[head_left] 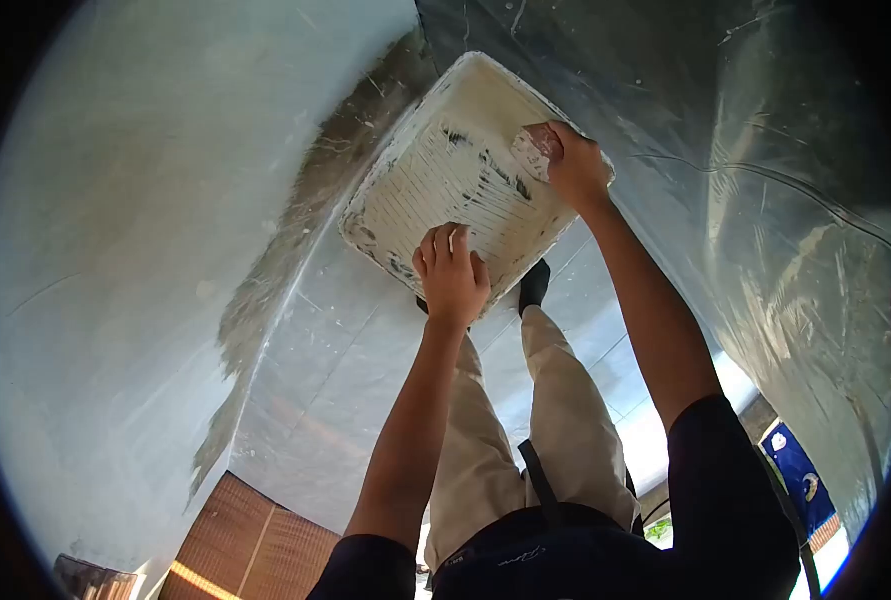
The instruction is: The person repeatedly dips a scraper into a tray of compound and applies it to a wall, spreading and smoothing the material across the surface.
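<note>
A paint tray (pixel 435 150) with a ribbed, paint-smeared inside lies in front of my feet, its far end toward the top. My right hand (pixel 577 168) is closed on a reddish-brown, paint-spotted piece (pixel 537 150) over the tray's right side; what exactly the piece is, I cannot make out. My left hand (pixel 452 270) is over the tray's near edge, fingers somewhat curled and nothing visible in them. Whether its fingertips touch the tray is unclear.
On the left stands a pale wall (pixel 145 220) with a dark unpainted strip along its base. Clear plastic sheeting (pixel 775 250) hangs on the right. Grey floor tiles (pixel 325 380) run under my feet. A brown slatted panel (pixel 245 540) is at the lower left.
</note>
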The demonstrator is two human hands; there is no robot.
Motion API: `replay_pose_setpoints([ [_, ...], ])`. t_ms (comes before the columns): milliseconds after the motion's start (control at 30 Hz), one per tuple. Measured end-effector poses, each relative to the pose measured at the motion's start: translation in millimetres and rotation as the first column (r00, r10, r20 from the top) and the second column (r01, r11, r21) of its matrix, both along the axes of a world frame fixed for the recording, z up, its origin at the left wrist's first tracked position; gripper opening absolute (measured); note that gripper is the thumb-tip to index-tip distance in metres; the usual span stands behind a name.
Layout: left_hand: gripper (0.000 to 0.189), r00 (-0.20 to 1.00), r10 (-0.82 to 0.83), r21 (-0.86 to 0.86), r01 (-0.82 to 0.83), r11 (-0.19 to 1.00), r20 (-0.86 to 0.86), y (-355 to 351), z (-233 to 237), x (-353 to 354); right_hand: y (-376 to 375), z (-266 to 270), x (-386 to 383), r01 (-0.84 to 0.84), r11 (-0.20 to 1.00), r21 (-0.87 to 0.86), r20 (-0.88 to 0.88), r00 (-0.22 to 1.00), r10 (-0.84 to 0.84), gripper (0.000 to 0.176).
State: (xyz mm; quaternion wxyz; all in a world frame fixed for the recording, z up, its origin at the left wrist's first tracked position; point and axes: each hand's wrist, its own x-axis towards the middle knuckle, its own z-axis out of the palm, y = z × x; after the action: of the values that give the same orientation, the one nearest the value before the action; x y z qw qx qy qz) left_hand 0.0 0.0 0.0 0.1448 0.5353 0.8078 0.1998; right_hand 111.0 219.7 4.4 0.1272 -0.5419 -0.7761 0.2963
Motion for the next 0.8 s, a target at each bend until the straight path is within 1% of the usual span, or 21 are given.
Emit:
replay_pose_setpoints([
  [67,0.053,0.998,0.031,-0.015,-0.032,0.999,-0.046,1,10,-1,0,-4,-2,-0.024,0.998,0.059,-0.027,0.999,0.026,0.032],
  [100,0.053,0.999,0.032,-0.004,-0.032,0.999,-0.040,4,2,3,6,-10,3,-0.025,0.997,0.070,-0.020,0.999,0.026,0.032],
  [167,0.053,0.987,0.123,0.016,-0.122,0.992,-0.107,0,4,-3,6,-17,1,-0.053,0.996,0.065,-0.055,0.997,0.056,0.032],
  [200,0.053,0.986,0.123,0.011,-0.122,0.992,-0.110,-2,6,-6,4,-16,0,-0.053,0.997,0.060,-0.057,0.997,0.056,0.032],
  [267,0.058,0.952,0.239,0.008,-0.242,0.970,-0.192,-4,9,-10,5,-12,-3,-0.056,0.998,0.042,-0.045,0.997,0.058,0.033],
  [300,0.058,0.951,0.239,0.008,-0.243,0.970,-0.195,-6,9,-14,5,-14,-4,-0.057,0.998,0.041,-0.047,0.997,0.058,0.033],
  [367,0.068,0.888,0.415,0.059,-0.412,0.909,-0.196,-10,7,-20,8,-18,-5,-0.066,0.995,0.071,-0.026,0.997,0.068,0.032],
  [400,0.072,0.862,0.486,-0.009,-0.492,0.870,-0.140,-11,7,-22,8,-16,-7,-0.067,0.995,0.070,-0.026,0.997,0.069,0.032],
  [433,0.072,0.862,0.488,-0.009,-0.494,0.870,-0.140,-12,4,-21,10,-14,-8,-0.066,0.997,0.050,-0.027,0.997,0.068,0.034],
  [500,0.079,0.710,0.705,-0.046,-0.704,0.709,-0.001,-10,1,-20,13,-15,-9,-0.067,0.997,0.031,-0.028,0.997,0.068,0.036],
  [533,0.079,0.708,0.706,-0.046,-0.706,0.707,0.001,-10,3,-20,15,-17,-9,-0.068,0.998,0.018,-0.038,0.997,0.068,0.036],
  [567,0.082,0.622,0.769,-0.145,-0.756,0.638,0.146,-10,5,-21,17,-20,-8,-0.068,0.998,0.004,-0.049,0.996,0.069,0.036],
  [600,0.085,0.507,0.817,-0.251,-0.782,0.570,0.277,-9,8,-21,19,-20,-8,-0.071,0.997,0.006,-0.049,0.996,0.071,0.036],
  [633,0.085,0.505,0.818,-0.250,-0.783,0.569,0.277,-10,4,-21,21,-20,-8,-0.066,0.998,-0.025,-0.066,0.996,0.064,0.036],
  [700,0.088,0.520,0.776,-0.163,-0.783,0.600,0.357,-11,-2,-19,21,-20,-7,-0.061,0.996,-0.057,-0.082,0.995,0.057,0.035],
  [800,0.091,0.538,0.779,-0.147,-0.785,0.602,0.322,-7,-5,-17,20,-17,-8,-0.073,0.996,-0.041,-0.110,0.992,0.068,0.034],
])
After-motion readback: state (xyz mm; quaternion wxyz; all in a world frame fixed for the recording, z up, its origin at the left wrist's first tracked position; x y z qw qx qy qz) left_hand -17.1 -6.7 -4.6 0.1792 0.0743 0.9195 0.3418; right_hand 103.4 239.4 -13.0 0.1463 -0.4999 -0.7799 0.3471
